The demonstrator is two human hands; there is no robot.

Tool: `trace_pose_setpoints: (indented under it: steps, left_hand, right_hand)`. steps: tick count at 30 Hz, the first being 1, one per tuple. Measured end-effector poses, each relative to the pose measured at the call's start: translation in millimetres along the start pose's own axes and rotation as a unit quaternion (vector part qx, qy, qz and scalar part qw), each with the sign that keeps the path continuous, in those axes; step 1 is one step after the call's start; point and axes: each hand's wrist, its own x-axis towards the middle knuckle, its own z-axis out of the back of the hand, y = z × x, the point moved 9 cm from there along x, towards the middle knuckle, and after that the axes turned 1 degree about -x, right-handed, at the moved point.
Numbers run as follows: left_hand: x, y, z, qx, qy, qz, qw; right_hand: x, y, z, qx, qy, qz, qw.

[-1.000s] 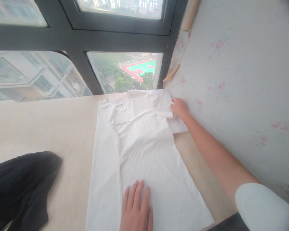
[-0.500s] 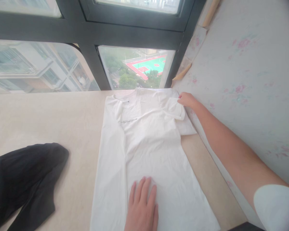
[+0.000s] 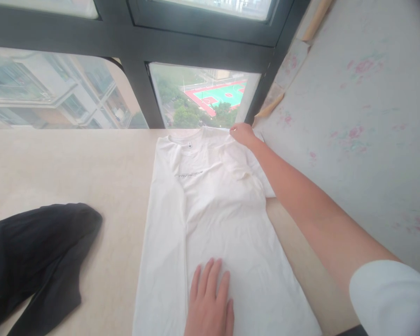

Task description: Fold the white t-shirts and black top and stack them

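Observation:
A white T-shirt (image 3: 227,228) lies spread on the pale sill, its collar toward the window and dark lettering across the chest. Its left side is folded inward in a long strip. On the right, one sleeve lies bunched over the chest, while the other part of the sleeve still sticks out beneath my forearm. My left hand (image 3: 210,298) rests flat on the lower front of the shirt, fingers stretched out. At the far right shoulder, my right hand (image 3: 243,134) has its fingers pinched on the shirt's fabric near the collar.
A dark garment (image 3: 45,252) lies on the sill (image 3: 115,186) to the left. Dark window frames (image 3: 196,44) run along the back. A wall with flowered paper (image 3: 364,140) rises close on the right, its paper peeling near the window corner.
My right hand has moved left from the sleeve edge to the shoulder near the collar. The sleeve it held now lies bunched on the chest. My left hand stays flat on the shirt.

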Motion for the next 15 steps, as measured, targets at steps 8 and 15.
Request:
trace_pose_setpoints:
  steps: [8,15]
  left_hand:
    - [12,-51,-25.4,-0.103,0.044,0.014,0.994]
    - [34,-156,-80.4,-0.125,0.249,-0.085,0.957]
  right_hand:
    - [13,-61,5,0.029,0.037,-0.008,0.999]
    - [23,-71,-13,0.043,0.139,0.020,0.989]
